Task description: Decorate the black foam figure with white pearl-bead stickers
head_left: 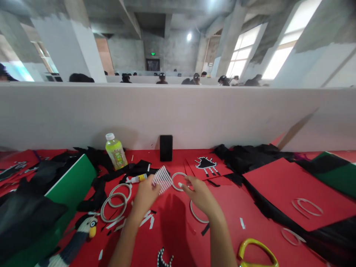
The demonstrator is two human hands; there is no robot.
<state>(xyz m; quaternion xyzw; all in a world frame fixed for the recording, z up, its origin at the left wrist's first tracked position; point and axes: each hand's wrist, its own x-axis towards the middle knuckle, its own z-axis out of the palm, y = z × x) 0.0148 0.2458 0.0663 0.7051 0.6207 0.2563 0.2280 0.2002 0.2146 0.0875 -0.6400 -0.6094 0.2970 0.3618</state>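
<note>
My left hand (148, 194) is closed on a white ribbed piece (162, 180) made of several parallel, bead-like rows, held up above the red table. To its right, my right hand (198, 193) has its thumb stretched out and its fingers loosely bent. A small white spot shows at the thumb tip; I cannot tell whether it is the nail or a scrap. Just behind that thumb lies a white ring (172, 181). Another ring (196, 217) is partly hidden under my right wrist. Left of my left hand, a glue tube (139, 178) lies near two overlapping white rings (104, 211).
Yellow-handled scissors (251, 241) lie front right, and a beaded black piece (164, 259) front centre. A yellow-green bottle (116, 154) and a black phone-like slab (166, 148) stand by the partition (178, 115). Further right are a decorated red card (205, 165) and black cloth (250, 157).
</note>
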